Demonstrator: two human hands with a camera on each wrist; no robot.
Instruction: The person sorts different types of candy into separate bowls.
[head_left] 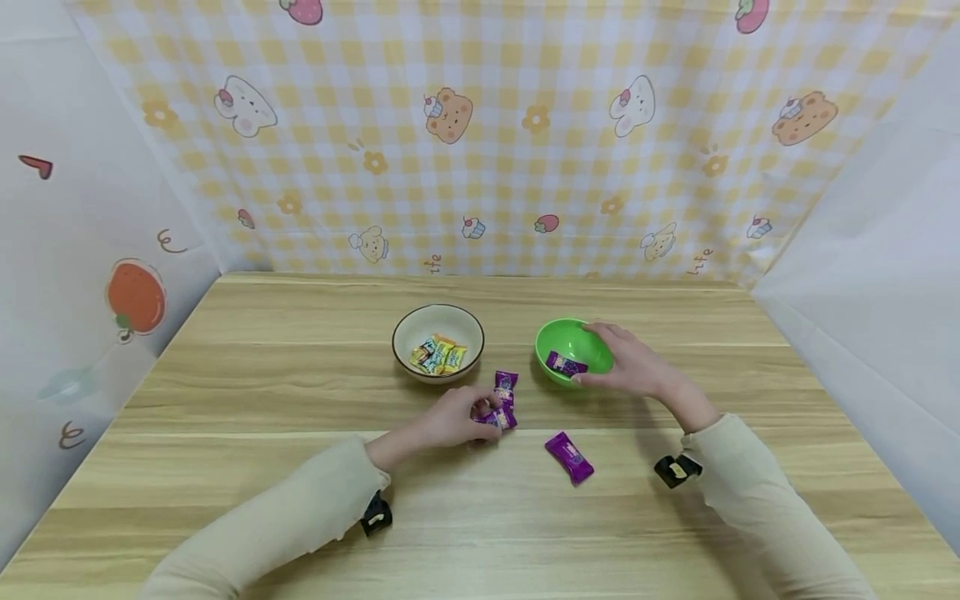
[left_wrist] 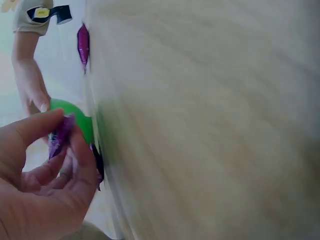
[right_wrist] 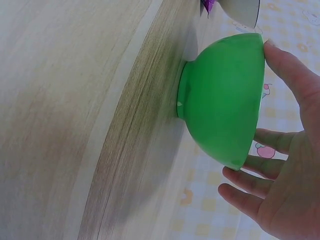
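My left hand (head_left: 453, 418) pinches a purple-wrapped candy (left_wrist: 61, 136) between thumb and fingers, low over the table. Just beyond those fingers lies another purple candy (head_left: 506, 385). The right hand (head_left: 628, 362) spans the rim of a green bowl (right_wrist: 220, 100), thumb on one side and fingers on the other, holding it upright on the table. Inside that bowl is one purple candy (head_left: 566, 364). A further purple candy (head_left: 569, 457) rests on the wood, nearer to me and between the two hands.
A cream bowl (head_left: 435, 321) with a dark rim stands left of the green one and holds several yellow and blue wrapped candies (head_left: 442, 354). Behind the wooden table (head_left: 247, 358) hangs a yellow checked cloth (head_left: 495, 175); white cloth hangs at both sides.
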